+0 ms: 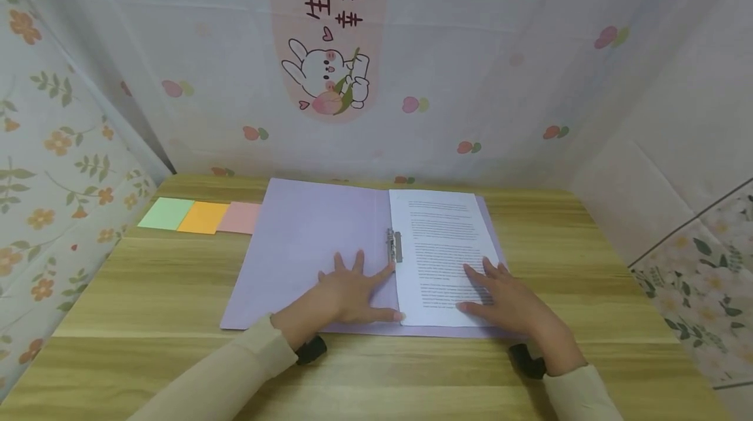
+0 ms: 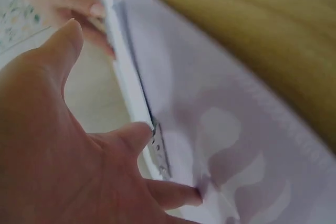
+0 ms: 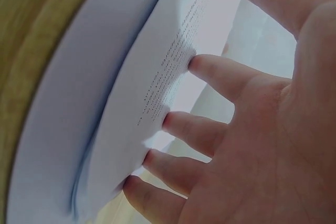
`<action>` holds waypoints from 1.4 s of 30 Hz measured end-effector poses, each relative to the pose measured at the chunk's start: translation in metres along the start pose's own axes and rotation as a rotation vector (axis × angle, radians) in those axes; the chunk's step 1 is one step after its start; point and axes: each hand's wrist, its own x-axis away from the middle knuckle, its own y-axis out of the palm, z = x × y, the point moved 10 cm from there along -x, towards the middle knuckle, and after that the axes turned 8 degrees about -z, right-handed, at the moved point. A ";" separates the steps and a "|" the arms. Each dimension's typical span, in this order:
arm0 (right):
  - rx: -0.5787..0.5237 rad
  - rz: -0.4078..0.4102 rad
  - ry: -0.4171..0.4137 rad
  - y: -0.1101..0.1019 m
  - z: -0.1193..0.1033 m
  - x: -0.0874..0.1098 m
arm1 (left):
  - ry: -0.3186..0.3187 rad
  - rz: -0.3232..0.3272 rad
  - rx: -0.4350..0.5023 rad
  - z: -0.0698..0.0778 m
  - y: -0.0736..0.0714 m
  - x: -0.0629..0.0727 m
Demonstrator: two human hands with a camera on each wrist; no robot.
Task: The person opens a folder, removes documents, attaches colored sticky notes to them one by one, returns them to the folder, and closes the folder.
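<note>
A purple folder [image 1: 317,231] lies spread flat on the table, with printed sheets of paper [image 1: 438,264] on its right half. A metal clip [image 1: 391,246] sits along the folder's spine at the paper's left edge. My left hand [image 1: 353,293] is spread over the spine, index finger just below the clip and thumb at the paper's lower left corner. Its other fingers reach onto the bare left cover. On the right, my right hand [image 1: 506,300] has its fingers spread, the fingertips touching the printed page near its right edge, as the right wrist view also shows.
Green [image 1: 167,214], orange [image 1: 202,217] and pink [image 1: 238,217] square note pads lie in a row left of the folder, the pink one against its edge. A patterned cloth [image 1: 470,81] hangs behind the wooden table [image 1: 147,290], with more printed sheeting at both sides.
</note>
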 end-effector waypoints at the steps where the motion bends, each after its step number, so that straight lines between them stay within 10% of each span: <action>1: 0.001 0.000 0.001 0.000 0.000 0.000 | -0.002 0.002 0.001 0.001 0.000 0.000; 14: 0.035 0.009 -0.022 0.000 -0.002 0.000 | -0.052 0.021 -0.094 0.008 -0.001 -0.003; 26: 0.027 0.006 -0.023 -0.001 -0.003 0.001 | 0.026 0.140 -0.067 0.003 -0.019 -0.001; 42: 0.027 0.007 -0.019 0.001 -0.001 0.002 | 0.001 0.062 -0.125 0.005 -0.066 -0.046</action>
